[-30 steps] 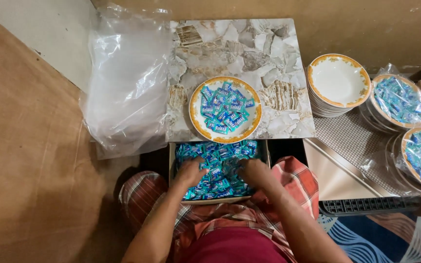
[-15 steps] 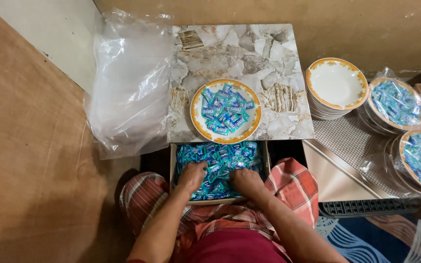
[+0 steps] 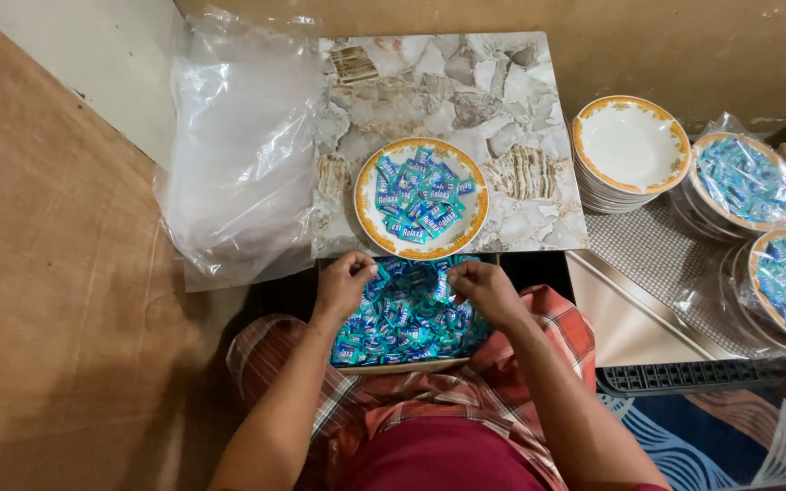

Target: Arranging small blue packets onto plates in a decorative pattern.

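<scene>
Blue wrapped candies (image 3: 402,318) in tray (image 3: 402,365): left hand (image 3: 343,286), right hand (image 3: 479,289), fingers pinching candies.

- Sweets (image 3: 407,320): blue and teal wrappers, white print.
- Plate (image 3: 421,198): white, orange-gold patterned rim.
- Surface (image 3: 502,100): marbled grey, cream and brown.
- Bag (image 3: 243,145): clear, colourless.
- Lap cloth (image 3: 539,318): red-orange, white check.
- Stack (image 3: 631,145): white plates, gold rims.
- Mat (image 3: 730,436): blue, white swirls.
</scene>
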